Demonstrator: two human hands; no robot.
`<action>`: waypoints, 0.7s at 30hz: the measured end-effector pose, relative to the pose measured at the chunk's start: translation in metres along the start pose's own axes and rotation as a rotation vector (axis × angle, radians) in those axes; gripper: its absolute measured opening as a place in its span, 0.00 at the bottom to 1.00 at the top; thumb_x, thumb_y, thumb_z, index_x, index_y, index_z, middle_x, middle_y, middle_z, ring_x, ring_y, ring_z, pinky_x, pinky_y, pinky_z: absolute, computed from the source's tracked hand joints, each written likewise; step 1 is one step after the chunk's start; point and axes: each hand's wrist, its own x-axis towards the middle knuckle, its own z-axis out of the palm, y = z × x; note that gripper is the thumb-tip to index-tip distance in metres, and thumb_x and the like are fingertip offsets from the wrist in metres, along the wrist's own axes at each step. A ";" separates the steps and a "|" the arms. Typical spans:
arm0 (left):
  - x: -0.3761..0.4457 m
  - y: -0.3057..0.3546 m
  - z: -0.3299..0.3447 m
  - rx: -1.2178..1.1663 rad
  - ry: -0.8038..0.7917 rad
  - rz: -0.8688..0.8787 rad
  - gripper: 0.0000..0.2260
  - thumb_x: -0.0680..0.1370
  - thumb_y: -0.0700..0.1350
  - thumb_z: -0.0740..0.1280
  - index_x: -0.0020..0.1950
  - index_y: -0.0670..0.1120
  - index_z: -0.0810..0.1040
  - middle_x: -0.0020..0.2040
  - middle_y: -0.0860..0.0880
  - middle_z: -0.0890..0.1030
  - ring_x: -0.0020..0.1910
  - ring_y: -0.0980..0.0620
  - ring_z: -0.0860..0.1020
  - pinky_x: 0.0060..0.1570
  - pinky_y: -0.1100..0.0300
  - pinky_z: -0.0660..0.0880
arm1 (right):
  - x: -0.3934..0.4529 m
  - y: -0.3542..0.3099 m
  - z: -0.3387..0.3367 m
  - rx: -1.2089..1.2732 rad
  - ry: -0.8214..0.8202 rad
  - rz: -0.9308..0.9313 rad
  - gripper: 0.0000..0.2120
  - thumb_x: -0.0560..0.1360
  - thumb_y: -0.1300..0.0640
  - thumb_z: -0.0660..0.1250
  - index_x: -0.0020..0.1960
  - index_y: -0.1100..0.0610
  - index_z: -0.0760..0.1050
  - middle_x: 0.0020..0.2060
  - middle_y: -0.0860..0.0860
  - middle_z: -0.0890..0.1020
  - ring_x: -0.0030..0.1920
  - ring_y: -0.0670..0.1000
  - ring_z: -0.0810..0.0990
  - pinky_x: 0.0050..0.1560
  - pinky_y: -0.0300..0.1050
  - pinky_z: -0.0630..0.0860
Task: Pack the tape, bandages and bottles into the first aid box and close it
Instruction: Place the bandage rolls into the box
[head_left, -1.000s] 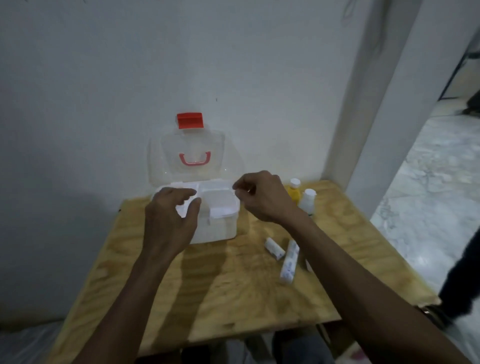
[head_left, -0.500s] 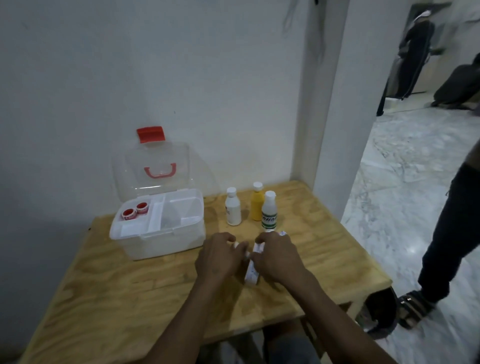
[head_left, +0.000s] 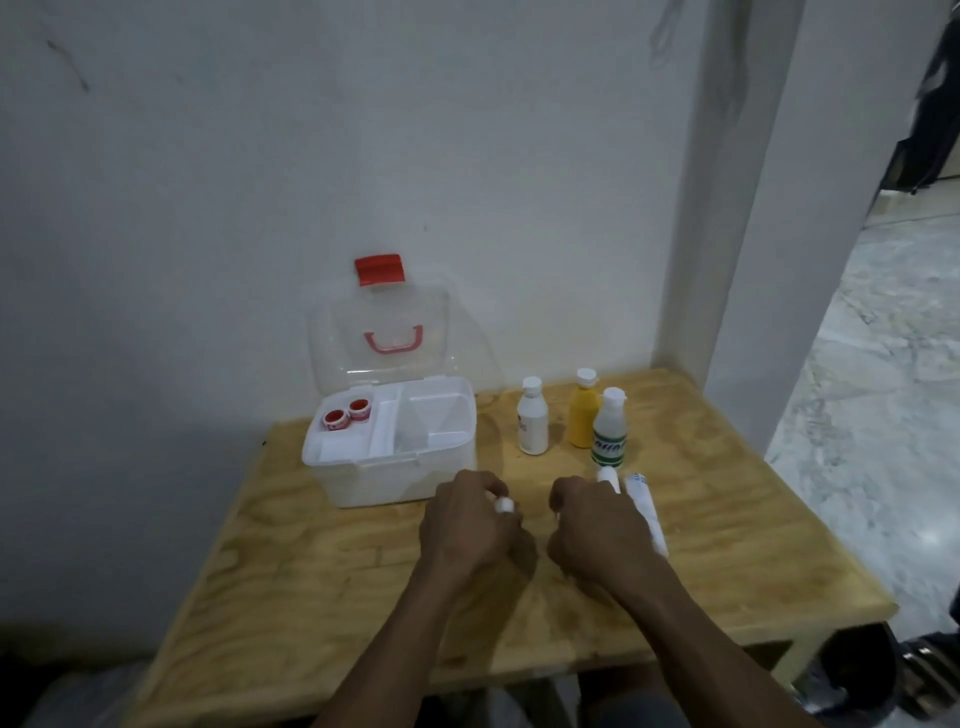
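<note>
The white first aid box (head_left: 395, 478) stands open on the wooden table (head_left: 322, 571), its clear lid (head_left: 382, 332) upright against the wall. Two red-and-white tape rolls (head_left: 347, 414) lie in its back left compartment. Three bottles stand right of the box: a white one (head_left: 532, 418), a yellow one (head_left: 583, 410) and a clear one with a green label (head_left: 609, 430). My left hand (head_left: 470, 525) is closed on a small white bandage roll (head_left: 504, 505). My right hand (head_left: 597, 530) is closed around a white bandage roll (head_left: 607, 475). A longer wrapped bandage (head_left: 645, 512) lies just right of that hand.
The table stands against a white wall, with a white pillar (head_left: 727, 208) at its back right corner. A marble floor (head_left: 872, 364) drops away to the right. Something dark sits on the floor under the table's right front corner (head_left: 852, 670).
My hands left the box, came down to the bandages on the table, then drew apart, each closed on a roll. The view shifted, bringing the three bottles into sight.
</note>
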 end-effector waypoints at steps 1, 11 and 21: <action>-0.004 -0.001 -0.006 -0.010 0.024 0.016 0.12 0.74 0.52 0.69 0.55 0.51 0.82 0.49 0.51 0.85 0.45 0.53 0.82 0.48 0.54 0.81 | 0.001 -0.002 0.001 0.047 0.008 0.016 0.14 0.76 0.55 0.62 0.61 0.50 0.74 0.57 0.51 0.78 0.61 0.51 0.72 0.58 0.47 0.68; 0.000 -0.028 -0.126 -0.177 0.441 -0.064 0.14 0.67 0.46 0.76 0.52 0.50 0.83 0.42 0.51 0.86 0.40 0.53 0.84 0.48 0.56 0.80 | 0.027 -0.065 -0.047 0.570 0.194 -0.123 0.13 0.68 0.55 0.71 0.50 0.48 0.73 0.29 0.44 0.80 0.32 0.38 0.77 0.29 0.36 0.70; 0.061 -0.071 -0.150 0.098 0.352 -0.211 0.14 0.68 0.49 0.76 0.51 0.49 0.84 0.52 0.46 0.85 0.48 0.46 0.82 0.45 0.58 0.75 | 0.106 -0.171 -0.031 0.580 0.079 -0.195 0.20 0.70 0.58 0.74 0.60 0.58 0.73 0.54 0.53 0.79 0.46 0.49 0.74 0.48 0.41 0.73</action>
